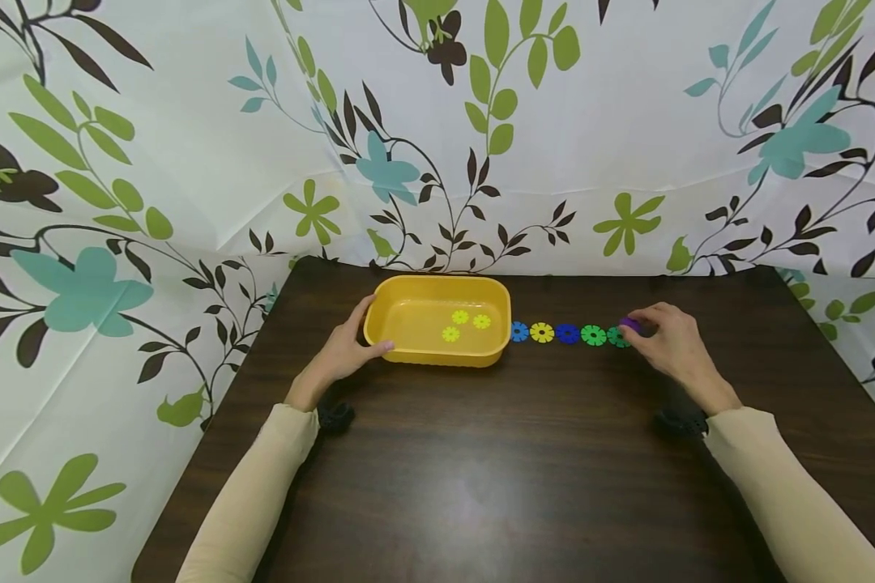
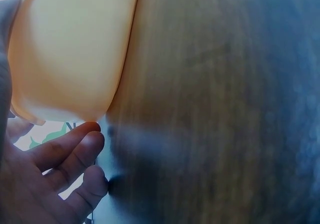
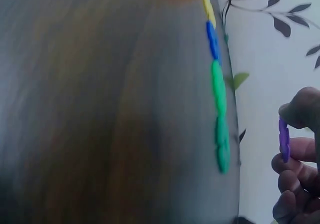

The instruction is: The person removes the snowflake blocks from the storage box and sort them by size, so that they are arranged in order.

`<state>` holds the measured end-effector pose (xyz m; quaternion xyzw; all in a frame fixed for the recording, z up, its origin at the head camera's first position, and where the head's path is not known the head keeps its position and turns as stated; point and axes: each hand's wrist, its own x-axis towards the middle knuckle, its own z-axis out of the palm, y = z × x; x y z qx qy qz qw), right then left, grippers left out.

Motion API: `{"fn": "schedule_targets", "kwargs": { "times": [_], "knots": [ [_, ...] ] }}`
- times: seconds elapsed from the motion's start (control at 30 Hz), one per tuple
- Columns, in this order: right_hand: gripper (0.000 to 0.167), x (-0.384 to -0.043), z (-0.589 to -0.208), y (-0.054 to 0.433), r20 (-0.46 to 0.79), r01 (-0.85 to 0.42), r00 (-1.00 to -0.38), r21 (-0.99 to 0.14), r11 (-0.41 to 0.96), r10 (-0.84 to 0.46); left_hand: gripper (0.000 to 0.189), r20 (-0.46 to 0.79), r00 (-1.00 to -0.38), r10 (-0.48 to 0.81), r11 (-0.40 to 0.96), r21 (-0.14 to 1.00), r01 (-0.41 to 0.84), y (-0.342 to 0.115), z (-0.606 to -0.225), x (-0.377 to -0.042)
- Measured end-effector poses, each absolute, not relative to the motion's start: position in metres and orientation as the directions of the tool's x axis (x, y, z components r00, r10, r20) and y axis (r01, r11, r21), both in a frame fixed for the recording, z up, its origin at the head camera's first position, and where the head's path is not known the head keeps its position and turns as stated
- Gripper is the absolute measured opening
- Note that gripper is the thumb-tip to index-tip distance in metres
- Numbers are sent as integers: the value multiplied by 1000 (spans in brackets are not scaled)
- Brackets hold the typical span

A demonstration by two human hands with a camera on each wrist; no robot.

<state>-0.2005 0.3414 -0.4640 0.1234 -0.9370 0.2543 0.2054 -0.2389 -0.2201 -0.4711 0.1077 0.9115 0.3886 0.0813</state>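
Note:
A yellow plastic tub [image 1: 401, 356] stands at the far middle of the table, three yellow-green notched discs [image 1: 461, 317] lying inside it. My left hand [image 1: 343, 348] grips the tub's left end, thumb over the near rim and fingers at the far corner. In the left wrist view the tub's wall [image 2: 75, 54] is close up beside the fingers [image 2: 82, 144]. A purple disc [image 3: 284, 140] is pinched on edge between thumb and fingers of my right hand [image 1: 671, 336]. It is above the right end of a row of flat notched discs [image 1: 567, 334], beside the dark green one [image 1: 616, 337].
The row runs right from the tub: light blue, yellow, dark blue, green and dark green. A dark wooden table [image 1: 481, 470] lies under everything. Behind it hangs a white cloth [image 1: 437, 121] with a leaf print. Black bands [image 1: 335, 417] sit near both wrists.

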Motion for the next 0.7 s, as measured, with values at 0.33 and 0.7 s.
{"fn": "schedule_targets", "kwargs": {
  "times": [0.33, 0.7],
  "knots": [
    [31, -197, -472, 361, 363, -272, -925, -435, 858, -109, 109, -77, -962, 263, 677, 725, 127, -222, -472, -239],
    [36, -197, -476, 368, 264, -225, -958, -439, 870, -115, 109, -73, -962, 264, 675, 726, 130, -221, -470, -239]
  ]
}}
